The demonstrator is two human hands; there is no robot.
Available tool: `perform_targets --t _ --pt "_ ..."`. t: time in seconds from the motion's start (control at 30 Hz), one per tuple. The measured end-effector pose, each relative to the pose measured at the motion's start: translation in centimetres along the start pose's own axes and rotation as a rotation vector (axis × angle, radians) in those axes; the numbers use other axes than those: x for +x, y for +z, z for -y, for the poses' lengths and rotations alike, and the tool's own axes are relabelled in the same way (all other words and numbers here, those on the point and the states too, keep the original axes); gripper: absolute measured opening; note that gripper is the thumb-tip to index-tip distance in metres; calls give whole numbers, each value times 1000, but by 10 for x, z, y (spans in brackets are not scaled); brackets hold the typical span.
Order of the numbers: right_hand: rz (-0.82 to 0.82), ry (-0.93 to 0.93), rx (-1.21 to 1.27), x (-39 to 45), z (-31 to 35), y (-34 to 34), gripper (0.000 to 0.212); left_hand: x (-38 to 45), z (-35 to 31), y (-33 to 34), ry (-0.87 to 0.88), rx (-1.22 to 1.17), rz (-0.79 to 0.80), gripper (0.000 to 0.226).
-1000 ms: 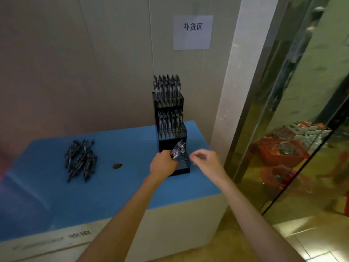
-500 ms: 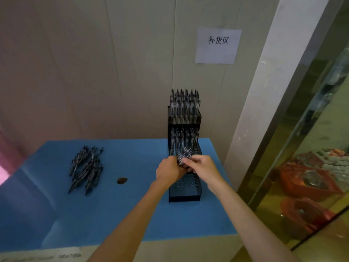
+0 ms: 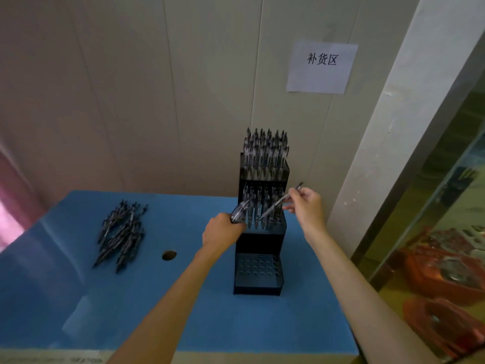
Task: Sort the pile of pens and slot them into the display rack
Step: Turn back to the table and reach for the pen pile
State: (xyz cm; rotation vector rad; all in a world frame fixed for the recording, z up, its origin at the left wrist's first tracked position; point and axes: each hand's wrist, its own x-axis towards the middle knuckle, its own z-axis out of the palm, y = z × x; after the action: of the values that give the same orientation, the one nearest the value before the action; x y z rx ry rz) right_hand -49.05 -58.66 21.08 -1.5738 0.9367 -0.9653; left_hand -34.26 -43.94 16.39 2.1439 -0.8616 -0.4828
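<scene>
- We see a black three-tier display rack [image 3: 258, 248] at the back-right of the blue table top [image 3: 183, 311], against the wall.
- Top tier: full of upright pens. Middle tier: partly filled, with open holes at its 3 o'clock side. Bottom tier: only bare holes showing.
- Our right hand [image 3: 308, 210] pinches a single pen [image 3: 280, 202] between thumb and fingertips. The pen is tilted, its cap end toward 1 o'clock and its tip down toward 7 o'clock, right at the middle tier's holes. We cannot tell if the tip is seated.
- Our left hand [image 3: 223, 232] has its fingers wrapped round a bundle of pens [image 3: 239, 212], touching the rack's 9 o'clock edge at middle-tier height.
- The loose pile of pens [image 3: 120, 233] lies at 9 o'clock of the rack, well apart from it.
- A round hole [image 3: 169, 255] in the table sits between pile and rack.
- A paper sign [image 3: 322, 67] is on the wall at 1 o'clock above the rack.
</scene>
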Motion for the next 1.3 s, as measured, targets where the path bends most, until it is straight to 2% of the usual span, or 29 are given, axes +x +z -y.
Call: perform_targets --t 0.17,0.37,0.57,0.73,0.8,0.97,1.13,1.2,1.3 --pt "-37 -286 -357 26 9 -16 21 8 0 -9 -1 -13 -29 36" --pt "20 -375 -536 39 -7 -7 28 16 -2 -11 -5 3 -61 37" --pt "47 -377 -547 39 -16 -1 18 23 0 -11 12 14 -74 37" --pt "36 -365 -567 41 -17 0 19 27 1 -8 23 10 -65 37" --pt "49 -355 -586 43 -16 0 22 29 1 -7 26 15 -53 36" --pt "225 -246 -717 48 -28 0 33 32 1 -3 53 22 -28 31" --pt "198 -211 -750 42 -38 0 40 32 1 -1 66 22 -25 39" --pt "208 -191 -761 35 -34 2 37 32 0 -1 67 22 -19 38" --pt "290 -125 -605 19 -22 16 24 32 0 -1 71 22 -15 37"
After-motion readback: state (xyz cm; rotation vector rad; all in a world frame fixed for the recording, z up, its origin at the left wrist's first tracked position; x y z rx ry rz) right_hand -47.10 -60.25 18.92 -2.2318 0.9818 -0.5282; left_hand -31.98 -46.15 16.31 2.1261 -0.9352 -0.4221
